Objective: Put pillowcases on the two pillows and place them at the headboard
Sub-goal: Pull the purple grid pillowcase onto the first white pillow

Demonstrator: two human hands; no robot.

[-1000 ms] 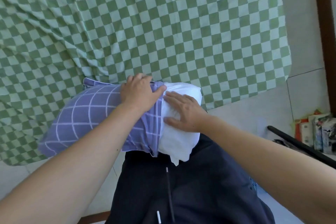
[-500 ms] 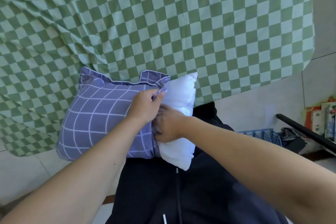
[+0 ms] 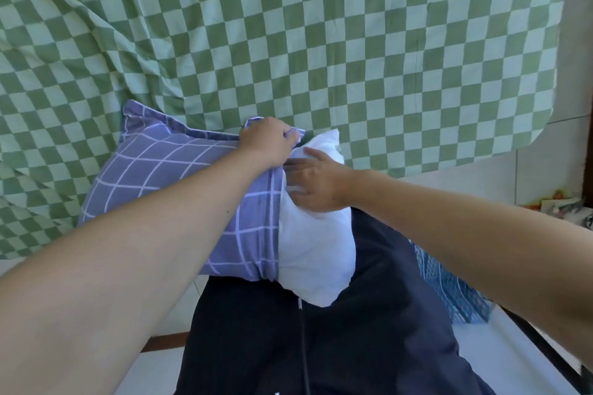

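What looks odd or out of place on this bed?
The white pillow sticks halfway out of the purple grid-patterned pillowcase, simply unfinished. The green checkered bedsheet lies wrinkled on the left. Nothing looks damaged or spilled.

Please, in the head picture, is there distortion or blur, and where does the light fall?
Head view: wide-angle bending curves the checkered sheet toward the edges; the nearest forearms look soft; daylight brightens the white pillow, and the left hand shades the purple pillowcase edge beside the right hand.
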